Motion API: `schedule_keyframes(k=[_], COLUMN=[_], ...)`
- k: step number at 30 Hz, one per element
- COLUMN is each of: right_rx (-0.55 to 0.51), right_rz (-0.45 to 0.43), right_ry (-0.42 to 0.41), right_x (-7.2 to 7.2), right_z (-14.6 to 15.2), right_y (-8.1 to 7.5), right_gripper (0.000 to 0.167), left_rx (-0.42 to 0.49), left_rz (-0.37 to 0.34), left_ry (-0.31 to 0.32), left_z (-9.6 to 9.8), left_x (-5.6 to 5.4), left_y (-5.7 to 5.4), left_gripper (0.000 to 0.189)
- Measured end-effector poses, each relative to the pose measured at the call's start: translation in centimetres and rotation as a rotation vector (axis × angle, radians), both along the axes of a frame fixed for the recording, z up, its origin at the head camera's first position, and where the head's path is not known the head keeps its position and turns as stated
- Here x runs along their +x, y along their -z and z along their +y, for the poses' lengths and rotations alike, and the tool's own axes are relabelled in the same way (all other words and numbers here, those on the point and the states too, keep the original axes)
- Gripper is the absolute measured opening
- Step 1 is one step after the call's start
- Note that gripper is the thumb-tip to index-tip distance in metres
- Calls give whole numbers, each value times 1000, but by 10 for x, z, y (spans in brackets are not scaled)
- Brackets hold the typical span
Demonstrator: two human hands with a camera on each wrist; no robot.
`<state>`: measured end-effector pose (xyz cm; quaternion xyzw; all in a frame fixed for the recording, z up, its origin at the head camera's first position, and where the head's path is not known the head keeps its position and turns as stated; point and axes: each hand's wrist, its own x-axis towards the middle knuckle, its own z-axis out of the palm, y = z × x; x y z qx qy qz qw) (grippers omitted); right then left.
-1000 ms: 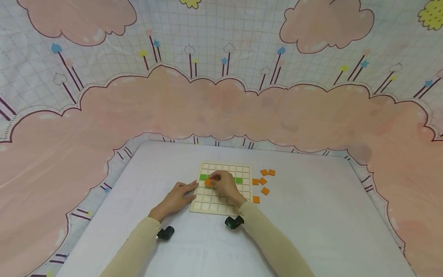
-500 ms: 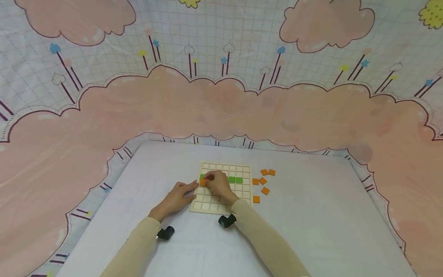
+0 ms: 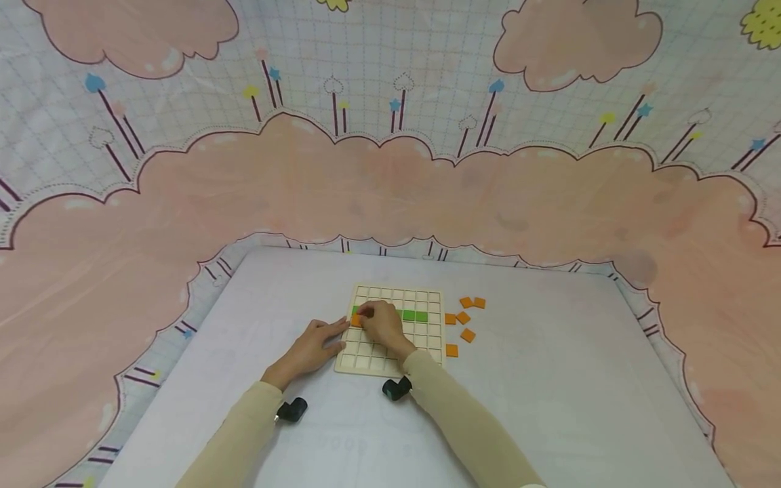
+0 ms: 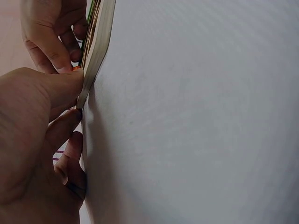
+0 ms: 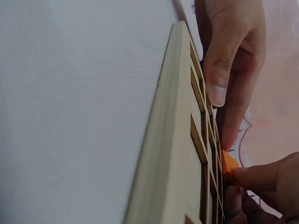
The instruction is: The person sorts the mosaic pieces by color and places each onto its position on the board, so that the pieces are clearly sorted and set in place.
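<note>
A pale wooden grid board (image 3: 366,366) lies on the white table, with a row of green tiles (image 3: 415,316) set in its cells. My right hand (image 3: 383,325) pinches a square orange tile (image 3: 356,321) over the leftmost column, just in front of the green row, part of which that hand hides. In the right wrist view the orange tile (image 5: 228,164) sits tilted at the grid between thumb and fingers. My left hand (image 3: 312,349) rests along the board's left edge, fingers extended; its thumb (image 4: 65,86) touches the edge in the left wrist view.
Several loose orange tiles (image 3: 467,335) lie scattered on the white table (image 3: 579,379) to the right of the board. A dark wrist device (image 3: 293,410) sits below my left wrist, another (image 3: 396,388) below my right. A patterned cloth (image 3: 390,190) backs the table.
My right hand has carried the orange tile left across the board to the leftmost column and lowered it there. The left hand has stayed in place.
</note>
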<state>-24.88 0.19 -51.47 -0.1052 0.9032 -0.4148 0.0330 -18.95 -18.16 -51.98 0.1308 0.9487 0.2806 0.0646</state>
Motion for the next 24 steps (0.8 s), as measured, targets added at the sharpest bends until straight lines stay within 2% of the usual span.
schedule_keyframes(k=[18,24], right_rx=[101,35], right_rz=[32,5], right_ry=[-30,-55], right_x=[4,5], right_z=[-4,1], right_y=[1,-2], right_gripper=[11,11], left_rx=[-6,-9], left_rz=[8,-10], left_ry=[-1,-8], left_z=[-1,0], left_x=[-1,-1], left_y=[2,2], left_gripper=[52,53])
